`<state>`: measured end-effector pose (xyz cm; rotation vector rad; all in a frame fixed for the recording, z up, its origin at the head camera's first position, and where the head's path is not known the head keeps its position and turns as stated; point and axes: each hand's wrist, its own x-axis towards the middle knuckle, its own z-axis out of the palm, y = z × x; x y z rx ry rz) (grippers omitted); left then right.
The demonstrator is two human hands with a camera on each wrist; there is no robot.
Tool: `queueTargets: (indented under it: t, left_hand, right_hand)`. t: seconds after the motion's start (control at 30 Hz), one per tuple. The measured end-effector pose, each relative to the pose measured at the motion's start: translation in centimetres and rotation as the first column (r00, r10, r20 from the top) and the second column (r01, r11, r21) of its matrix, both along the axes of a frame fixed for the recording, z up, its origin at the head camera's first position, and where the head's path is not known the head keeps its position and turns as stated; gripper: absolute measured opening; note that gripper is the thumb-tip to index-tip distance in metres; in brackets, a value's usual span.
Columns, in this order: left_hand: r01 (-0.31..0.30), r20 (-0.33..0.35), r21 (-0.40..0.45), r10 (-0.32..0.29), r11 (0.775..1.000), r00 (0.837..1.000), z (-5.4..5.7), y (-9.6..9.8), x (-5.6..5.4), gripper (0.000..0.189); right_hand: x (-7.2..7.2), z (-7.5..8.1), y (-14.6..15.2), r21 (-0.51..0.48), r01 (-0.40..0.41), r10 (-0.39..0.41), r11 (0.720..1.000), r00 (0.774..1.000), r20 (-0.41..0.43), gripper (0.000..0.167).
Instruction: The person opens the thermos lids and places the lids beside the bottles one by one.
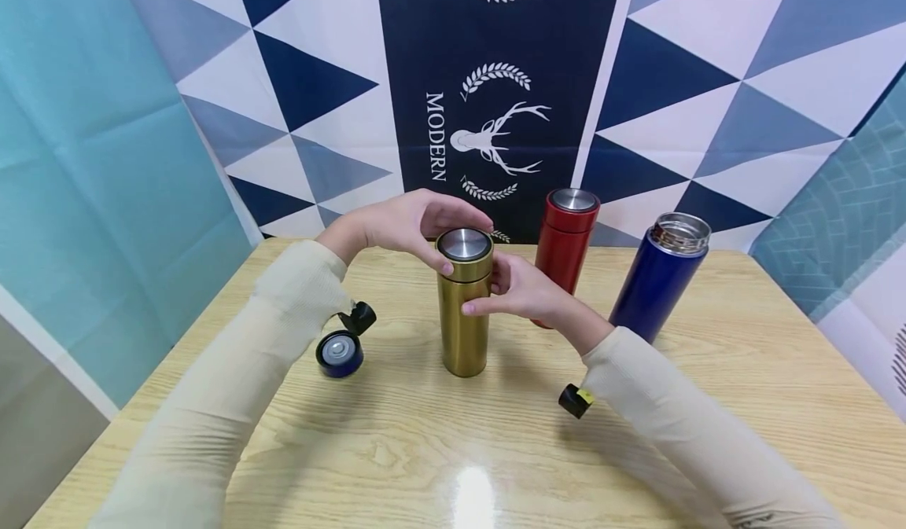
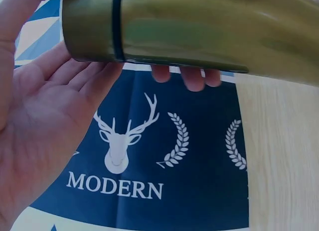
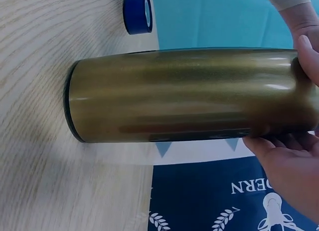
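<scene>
A gold thermos [image 1: 463, 328] with a steel-topped lid [image 1: 465, 244] stands upright on the wooden table. From the left, my left hand [image 1: 406, 226] curves round the lid, its thumb on the near side and its fingers behind. My right hand [image 1: 527, 289] grips the upper body from the right, just under the lid's dark seam. The left wrist view shows the seam between lid and gold body [image 2: 199, 37] with no visible gap. In the right wrist view the thermos [image 3: 184, 96] lies sideways across the picture, its base on the table. Some fingers are hidden behind it.
A red thermos [image 1: 566, 238] with its lid on stands behind my right hand. Right of it is a blue thermos [image 1: 654, 281], its steel mouth uncovered. A blue lid [image 1: 340, 354] and a black piece [image 1: 361, 318] lie at left. Another black piece [image 1: 575, 401] shows beside my right sleeve.
</scene>
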<state>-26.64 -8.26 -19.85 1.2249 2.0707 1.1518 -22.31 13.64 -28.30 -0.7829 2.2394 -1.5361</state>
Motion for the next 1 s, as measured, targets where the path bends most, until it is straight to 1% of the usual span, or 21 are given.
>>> queueTargets:
  t: [0.17, 0.27, 0.43, 0.5, 0.67, 0.83, 1.0]
  left_hand:
    - [-0.007, 0.02, -0.005, 0.007, 1.0, 1.0, 0.2, -0.1, 0.2, 0.064]
    - [-0.026, 0.014, -0.004, 0.026, 1.0, 1.0, 0.2, -0.2, 0.3, 0.063]
    - [-0.049, -0.015, -0.003, 0.049, 0.999, 0.999, 0.3, -0.3, 0.6, 0.061]
    - [-0.054, -0.015, -0.001, 0.054, 0.999, 0.998, 0.3, -0.3, 0.7, 0.061]
    - [-0.07, 0.005, -0.001, 0.07, 0.998, 0.998, 0.0, -0.3, 1.0, 0.061]
    - [-0.083, 0.009, 0.003, 0.083, 0.997, 0.997, -0.4, -0.3, 1.4, 0.062]
    - [-0.09, -0.016, 0.009, 0.09, 0.996, 0.996, -0.5, -0.2, 1.6, 0.062]
  right_hand:
    - [0.2, 0.0, -0.1, 0.004, 0.007, -0.007, 1.0, 1.0, -0.023, 0.063]
    - [0.2, 0.1, -0.1, 0.0, -0.004, 0.004, 1.0, 0.999, -0.039, 0.064]
    - [0.1, 0.4, -0.1, -0.007, -0.012, 0.012, 1.0, 0.998, -0.059, 0.063]
    - [0.1, 0.5, -0.2, -0.004, -0.012, 0.012, 1.0, 0.998, -0.062, 0.062]
    - [0.2, 0.4, -0.2, 0.003, -0.007, 0.007, 1.0, 0.998, -0.059, 0.061]
    - [0.4, 0.2, -0.3, -0.01, -0.018, 0.017, 1.0, 0.999, -0.05, 0.062]
    - [0.6, 0.1, -0.3, -0.008, -0.011, 0.011, 1.0, 0.999, -0.042, 0.062]
